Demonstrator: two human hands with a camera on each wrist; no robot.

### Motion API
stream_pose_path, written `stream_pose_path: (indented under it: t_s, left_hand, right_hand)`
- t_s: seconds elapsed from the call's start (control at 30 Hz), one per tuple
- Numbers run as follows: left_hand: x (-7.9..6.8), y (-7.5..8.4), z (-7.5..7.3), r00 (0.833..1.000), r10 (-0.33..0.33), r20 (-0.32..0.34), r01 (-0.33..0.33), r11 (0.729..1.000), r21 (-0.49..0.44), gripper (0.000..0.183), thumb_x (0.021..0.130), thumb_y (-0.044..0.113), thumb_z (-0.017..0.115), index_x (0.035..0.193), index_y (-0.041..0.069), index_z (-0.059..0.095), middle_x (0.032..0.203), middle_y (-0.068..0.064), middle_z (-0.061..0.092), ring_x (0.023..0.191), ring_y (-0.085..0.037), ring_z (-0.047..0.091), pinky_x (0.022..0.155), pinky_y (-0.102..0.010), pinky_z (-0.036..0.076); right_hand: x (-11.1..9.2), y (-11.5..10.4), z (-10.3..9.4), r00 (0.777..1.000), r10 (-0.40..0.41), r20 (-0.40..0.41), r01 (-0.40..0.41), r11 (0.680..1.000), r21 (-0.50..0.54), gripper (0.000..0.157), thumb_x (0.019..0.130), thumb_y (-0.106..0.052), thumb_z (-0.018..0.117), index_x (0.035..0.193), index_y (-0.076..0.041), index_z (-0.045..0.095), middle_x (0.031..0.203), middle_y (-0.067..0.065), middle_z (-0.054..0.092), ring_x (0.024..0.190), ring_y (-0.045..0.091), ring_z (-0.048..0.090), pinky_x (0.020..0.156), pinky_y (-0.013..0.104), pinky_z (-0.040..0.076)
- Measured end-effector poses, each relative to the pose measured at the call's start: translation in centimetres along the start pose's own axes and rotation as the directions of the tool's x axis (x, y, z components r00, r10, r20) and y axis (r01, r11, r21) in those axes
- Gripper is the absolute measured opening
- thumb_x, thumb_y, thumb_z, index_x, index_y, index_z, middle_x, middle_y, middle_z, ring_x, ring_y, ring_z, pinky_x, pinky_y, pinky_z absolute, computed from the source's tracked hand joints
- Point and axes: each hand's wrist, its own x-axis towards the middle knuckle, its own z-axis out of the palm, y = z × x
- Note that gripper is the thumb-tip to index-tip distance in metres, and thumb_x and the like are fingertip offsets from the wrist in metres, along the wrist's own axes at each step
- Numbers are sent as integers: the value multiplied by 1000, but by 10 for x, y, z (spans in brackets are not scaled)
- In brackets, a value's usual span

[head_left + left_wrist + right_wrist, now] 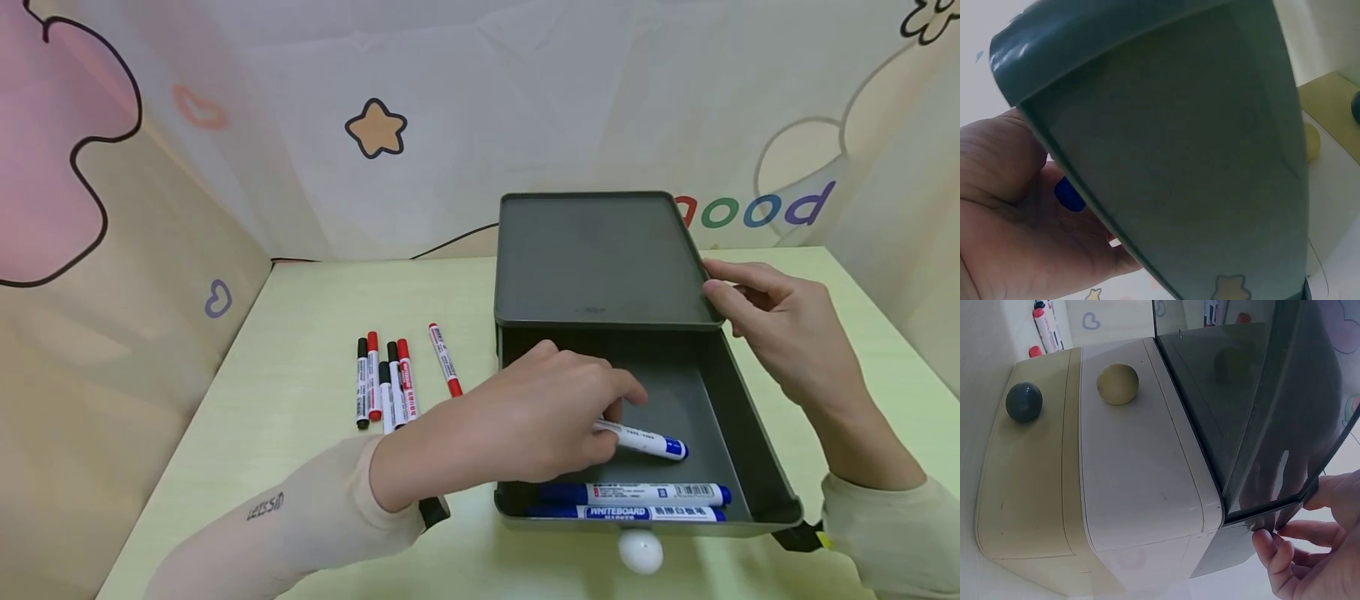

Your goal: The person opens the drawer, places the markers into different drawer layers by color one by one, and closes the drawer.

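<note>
Over the pulled-out grey drawer (757,433), my left hand (517,412) pinches a white whiteboard marker (648,442) with a blue cap end, tilted above the drawer floor. In the left wrist view the drawer's wall hides most of it, leaving a blue end (1070,194) beside the palm. Two blue-and-white markers (652,494) lie side by side along the drawer's front wall. My right hand (787,321) grips the right edge of the cabinet's grey top (600,258) between thumb and fingers; the right wrist view shows the fingertips at its corner.
Several red and black markers (372,375) lie on the table left of the cabinet, with one red-capped marker (446,358) apart from them. Under the grey drawer are a white drawer (1141,456) and a cream drawer (1029,481) with round knobs. A printed cloth (450,125) hangs behind.
</note>
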Motion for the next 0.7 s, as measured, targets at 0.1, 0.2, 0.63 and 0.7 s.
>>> stream_pose_path:
  t_s: [0.1,0.2,0.63,0.7]
  left_hand:
    - [1,1,1,1000,9,-1,-9,1000,9,38,98,15,70,137,17,68,106,11,70,83,-1,59,70,-20,41]
    - [1,1,1,1000,15,-5,-15,1000,12,39,98,15,70,137,17,67,106,11,69,81,-1,58,67,-20,40]
    - [-7,-4,3,998,-16,-64,15,1000,-11,37,99,25,72,135,20,68,112,10,70,91,-1,60,91,-26,42]
    - [-11,-7,4,995,-22,-101,17,998,-54,36,99,24,72,134,17,69,111,8,70,88,-3,60,88,-24,45]
  right_hand:
    - [0,0,1,1000,1,-1,-1,1000,8,40,104,-20,63,142,-6,63,104,-21,64,71,10,54,57,20,41]
    - [0,0,1,1000,3,-1,-3,1000,5,41,104,-21,63,142,-6,63,106,-21,64,72,10,54,57,20,41]
    - [0,0,1,1000,11,-1,-11,1000,6,42,104,-21,63,143,-7,62,107,-21,64,72,12,54,58,21,41]
    - [0,0,1,1000,10,-1,-10,1000,3,42,104,-22,64,143,-7,62,108,-21,64,73,12,54,58,20,41]
